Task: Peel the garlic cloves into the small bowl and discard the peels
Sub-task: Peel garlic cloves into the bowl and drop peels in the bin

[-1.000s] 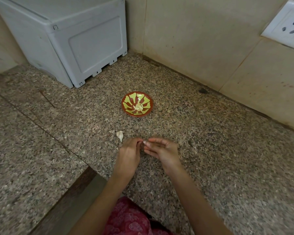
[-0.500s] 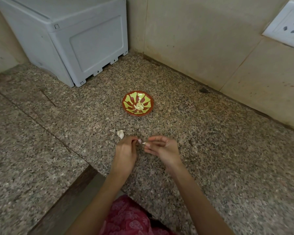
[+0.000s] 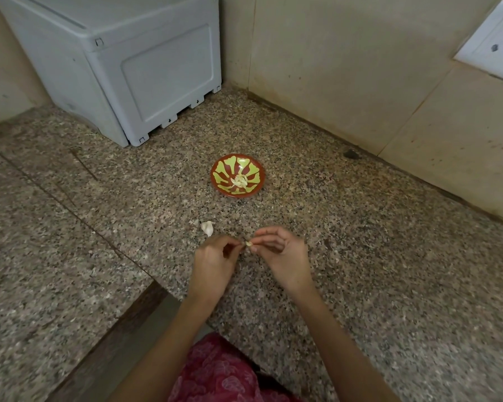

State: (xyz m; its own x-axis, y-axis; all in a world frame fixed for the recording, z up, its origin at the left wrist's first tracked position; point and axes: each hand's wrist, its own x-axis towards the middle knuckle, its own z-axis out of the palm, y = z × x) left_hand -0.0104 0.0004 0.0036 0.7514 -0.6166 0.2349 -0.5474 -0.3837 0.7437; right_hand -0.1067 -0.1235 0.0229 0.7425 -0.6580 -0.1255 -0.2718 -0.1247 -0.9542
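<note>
Speckled granite forms the counter point(image 3: 389, 285) on which the work is done. A small pale garlic clove point(image 3: 248, 243) is pinched at the fingertips of the right hand point(image 3: 283, 252), just above the stone and nearer the person than the small bowl point(image 3: 221, 184). The left hand point(image 3: 215, 258) is drawn up just beside it, thumb and forefinger curled tip to tip; whether a shred of skin is caught between them cannot be told. The clove is presumably held by one end so that skin can be pulled from the other. In the bowl's middle peeled cloves point(image 3: 240, 180) are gathered, the bowl being set within easy reach ahead. One unpeeled clove point(image 3: 207, 227) is laid just beside the left hand, probably as the next to be taken.
</note>
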